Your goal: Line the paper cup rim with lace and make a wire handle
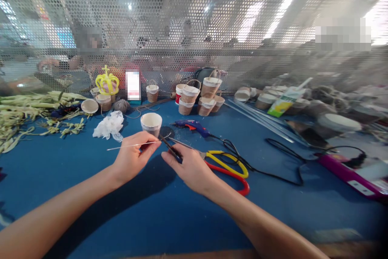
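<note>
My left hand (136,156) pinches a thin whitish wire (125,146) that sticks out to the left. My right hand (189,166) is closed around a slim dark tool (170,147); its tip meets the wire at my left fingertips, and its exact kind is unclear. Just beyond my hands stands a small burlap-wrapped cup (150,121) with a pale rim and inside. Large scissors (226,170) with one yellow and one red handle lie beside my right hand, which partly hides them. A blue glue gun (192,126) rests behind them, its cord running right.
Crumpled white tissue (109,125), grey yarn (121,106) and pale dried stalks (30,107) lie left. Several basket-like cups (189,94) stand along the perforated screen (182,16). Clear glue sticks (263,119) and a purple power strip (348,170) lie right; a black cord crosses the table.
</note>
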The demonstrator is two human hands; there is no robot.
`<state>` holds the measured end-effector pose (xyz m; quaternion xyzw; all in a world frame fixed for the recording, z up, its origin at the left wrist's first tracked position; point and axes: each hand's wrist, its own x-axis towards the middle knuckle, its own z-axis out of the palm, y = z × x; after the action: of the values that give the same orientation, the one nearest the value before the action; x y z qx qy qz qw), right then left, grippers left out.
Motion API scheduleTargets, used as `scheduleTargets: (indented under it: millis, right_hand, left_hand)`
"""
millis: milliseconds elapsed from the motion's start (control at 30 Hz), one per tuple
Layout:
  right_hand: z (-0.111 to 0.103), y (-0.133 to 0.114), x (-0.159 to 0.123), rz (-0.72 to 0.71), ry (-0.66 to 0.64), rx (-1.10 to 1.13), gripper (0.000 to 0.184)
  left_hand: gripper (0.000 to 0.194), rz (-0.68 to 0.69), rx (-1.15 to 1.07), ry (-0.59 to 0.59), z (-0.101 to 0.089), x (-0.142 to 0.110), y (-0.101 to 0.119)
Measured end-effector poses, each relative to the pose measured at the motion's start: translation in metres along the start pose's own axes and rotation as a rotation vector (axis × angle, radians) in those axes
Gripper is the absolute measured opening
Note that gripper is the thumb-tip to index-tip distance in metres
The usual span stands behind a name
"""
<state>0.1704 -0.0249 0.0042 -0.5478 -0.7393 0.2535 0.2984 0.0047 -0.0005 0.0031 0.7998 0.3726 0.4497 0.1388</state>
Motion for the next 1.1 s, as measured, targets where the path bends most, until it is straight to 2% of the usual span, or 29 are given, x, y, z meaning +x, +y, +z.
scheduleTargets:
  millis: [267, 400, 467, 533, 633, 700, 767, 833, 967, 1100]
  right_hand:
    - [0.001, -0.003, 0.0, 0.072, -0.116, 0.098, 0.035]
    - [0.0, -0.001, 0.001, 0.072, -0.09, 0.097, 0.033]
    - [-0.003, -0.001, 0.002, 0.126, -0.095, 0.198, 0.033]
    - [-0.009, -0.001, 0.002, 0.214, -0.143, 0.393, 0.034]
    - [-0.016, -0.001, 0.003, 0.308, -0.257, 0.66, 0.035]
    - [-0.018, -0.001, 0.003, 0.35, -0.336, 0.726, 0.035]
    - [-0.016, -0.001, 0.004, 0.378, -0.382, 0.713, 0.035]
    - [-0.012, -0.001, 0.004, 0.38, -0.391, 0.657, 0.035]
    - [-0.004, 0.0, 0.001, 0.329, -0.343, 0.561, 0.033]
    - [-0.001, 0.0, 0.0, 0.306, -0.296, 0.52, 0.031]
  left_hand:
    - [0.016, -0.132, -0.114, 0.001, 0.005, -0.003, 0.001]
    - [0.015, -0.12, -0.069, -0.032, 0.004, 0.0, -0.001]
    - [0.014, -0.021, -0.005, -0.073, 0.0, 0.003, -0.003]
    - [0.015, 0.145, 0.107, -0.073, -0.008, 0.007, -0.006]
    - [0.021, 0.53, 0.312, 0.026, -0.022, 0.01, -0.011]
    - [0.025, 0.757, 0.411, 0.071, -0.028, 0.011, -0.011]
    - [0.025, 0.876, 0.509, 0.087, -0.03, 0.01, -0.01]
    - [0.021, 0.903, 0.598, 0.125, -0.027, 0.01, -0.008]
    - [0.013, 0.851, 0.691, 0.248, -0.017, 0.009, -0.009]
    - [0.015, 0.799, 0.725, 0.28, -0.014, 0.009, -0.012]
